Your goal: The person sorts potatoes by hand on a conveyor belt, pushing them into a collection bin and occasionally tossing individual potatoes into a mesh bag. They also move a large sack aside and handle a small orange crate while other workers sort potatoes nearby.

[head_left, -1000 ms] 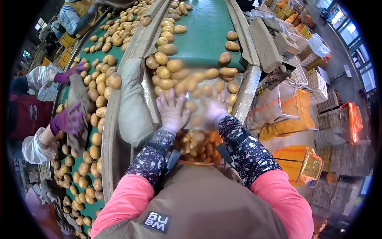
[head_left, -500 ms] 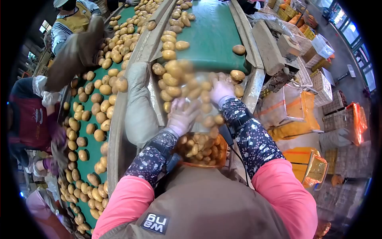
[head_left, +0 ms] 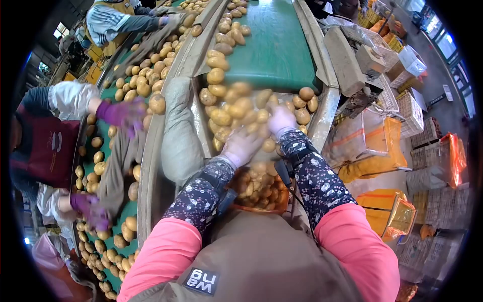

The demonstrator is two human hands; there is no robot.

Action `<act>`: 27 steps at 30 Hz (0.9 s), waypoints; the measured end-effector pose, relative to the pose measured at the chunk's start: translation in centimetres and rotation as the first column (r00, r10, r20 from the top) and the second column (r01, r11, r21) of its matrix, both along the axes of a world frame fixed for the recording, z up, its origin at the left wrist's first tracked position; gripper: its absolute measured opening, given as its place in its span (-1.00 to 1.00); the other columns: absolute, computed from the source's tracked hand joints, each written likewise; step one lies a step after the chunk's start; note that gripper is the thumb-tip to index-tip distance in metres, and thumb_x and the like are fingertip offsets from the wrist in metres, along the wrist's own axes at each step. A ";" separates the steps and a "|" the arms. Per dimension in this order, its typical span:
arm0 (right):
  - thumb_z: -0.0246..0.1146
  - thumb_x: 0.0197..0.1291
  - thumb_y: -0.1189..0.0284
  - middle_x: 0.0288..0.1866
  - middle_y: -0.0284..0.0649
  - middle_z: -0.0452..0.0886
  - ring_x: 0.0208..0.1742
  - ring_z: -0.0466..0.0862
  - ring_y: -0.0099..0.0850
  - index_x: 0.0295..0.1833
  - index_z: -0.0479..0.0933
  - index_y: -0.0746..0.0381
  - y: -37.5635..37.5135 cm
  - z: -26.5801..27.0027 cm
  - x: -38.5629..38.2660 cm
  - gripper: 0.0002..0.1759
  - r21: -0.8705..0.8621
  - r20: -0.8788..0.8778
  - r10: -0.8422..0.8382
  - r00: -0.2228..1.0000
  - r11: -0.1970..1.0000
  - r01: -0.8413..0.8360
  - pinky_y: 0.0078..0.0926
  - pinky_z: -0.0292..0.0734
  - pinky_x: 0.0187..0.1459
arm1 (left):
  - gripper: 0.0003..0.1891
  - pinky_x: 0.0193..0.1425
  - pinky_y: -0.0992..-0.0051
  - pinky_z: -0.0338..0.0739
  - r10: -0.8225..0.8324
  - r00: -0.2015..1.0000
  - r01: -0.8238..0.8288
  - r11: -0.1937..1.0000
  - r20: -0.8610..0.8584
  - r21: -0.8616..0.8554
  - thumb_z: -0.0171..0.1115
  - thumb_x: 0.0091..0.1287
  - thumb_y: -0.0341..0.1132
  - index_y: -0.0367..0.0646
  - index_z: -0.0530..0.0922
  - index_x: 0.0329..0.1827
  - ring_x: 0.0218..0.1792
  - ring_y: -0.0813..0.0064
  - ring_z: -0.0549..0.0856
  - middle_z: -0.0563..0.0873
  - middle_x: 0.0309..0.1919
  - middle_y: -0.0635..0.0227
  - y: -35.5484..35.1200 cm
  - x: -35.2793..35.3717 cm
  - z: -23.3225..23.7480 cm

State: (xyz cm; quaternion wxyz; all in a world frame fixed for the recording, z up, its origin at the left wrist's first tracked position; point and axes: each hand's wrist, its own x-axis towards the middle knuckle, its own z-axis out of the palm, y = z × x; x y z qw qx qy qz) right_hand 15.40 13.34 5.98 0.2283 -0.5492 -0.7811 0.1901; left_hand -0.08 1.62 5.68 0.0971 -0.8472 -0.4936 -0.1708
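At the chute below the green belt's end, yellow-brown potatoes (head_left: 221, 117) are piled up, some smeared by motion. My left hand (head_left: 243, 145), gloved in pale pink, lies with stretched fingers against the near side of the pile. Higher and to its right, my right hand (head_left: 282, 120), in a similar glove, touches the potatoes with its fingers apart and partly blurred. Neither hand is closed around a potato. Just below my hands, an orange mesh bag (head_left: 259, 208) in front of my apron is filled with potatoes.
A grey padded bundle (head_left: 178, 133) lies along the left rail. Beyond it, co-workers' purple gloves (head_left: 121, 113) handle brown cloth over another potato-covered green belt (head_left: 132, 207). Orange mesh bags (head_left: 385, 201) on frames and white crates (head_left: 410, 110) stand at the right.
More potatoes have gathered at the chute. My left hand has moved right, closer to my right hand. At left, a co-worker's purple gloves have reached over the other belt, and brown cloth has shifted.
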 end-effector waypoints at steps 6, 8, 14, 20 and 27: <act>0.22 0.17 0.42 -0.05 -0.03 0.70 0.06 0.68 -0.04 0.12 0.64 0.07 -0.3 -0.1 -1.6 -0.63 -0.019 0.047 -0.059 0.997 0.998 0.060 -0.16 0.58 0.14 | -0.63 0.02 0.10 0.55 0.190 0.954 -0.272 0.871 -0.231 -0.409 0.16 0.30 -0.32 0.08 0.60 0.18 -0.16 0.19 0.72 0.68 -0.06 0.34 0.0 2.1 2.1; 0.21 0.16 0.44 -0.01 0.01 0.68 0.09 0.67 -0.04 0.08 0.65 0.08 -0.2 -0.3 -1.5 -0.66 0.055 0.039 0.018 0.999 0.998 -0.020 -0.18 0.57 0.13 | -0.63 0.01 0.09 0.56 0.214 0.929 -0.331 0.846 -0.303 -0.418 0.13 0.31 -0.35 0.09 0.58 0.19 -0.16 0.19 0.74 0.68 -0.06 0.33 -0.4 2.7 1.3; 0.26 0.09 0.59 -0.01 -0.10 0.66 0.05 0.66 -0.21 0.02 0.64 0.15 2.1 -4.3 -1.1 -0.66 -0.106 -0.549 0.062 0.833 0.984 -0.143 -0.35 0.55 0.16 | -0.67 0.00 0.13 0.58 0.252 0.936 -0.342 0.813 -0.245 -0.471 0.14 0.30 -0.35 0.11 0.60 0.12 -0.14 0.25 0.74 0.67 -0.06 0.30 -0.8 2.3 0.5; 0.20 0.16 0.74 0.13 -0.24 0.59 0.13 0.56 -0.43 0.29 0.52 0.23 -4.7 6.7 -5.4 -0.46 -0.137 -0.901 0.058 0.431 0.903 -0.407 -0.45 0.52 0.22 | -0.70 -0.07 0.14 0.64 0.256 0.966 -0.244 0.852 -0.038 -0.463 0.21 0.26 -0.26 -0.10 0.62 0.04 -0.19 0.16 0.76 0.73 -0.13 0.19 1.4 0.9 -3.6; 0.23 0.14 0.55 0.15 -0.02 0.66 0.12 0.69 -0.18 0.20 0.62 0.18 -6.4 2.2 -2.5 -0.54 -0.239 -0.574 0.173 0.800 0.899 -0.366 -0.36 0.58 0.15 | -0.61 -0.02 0.19 0.65 0.356 0.903 -0.242 0.884 0.239 -0.400 0.29 0.24 -0.09 -0.05 0.66 0.07 -0.19 0.03 0.75 0.77 -0.23 0.11 0.0 0.0 -1.8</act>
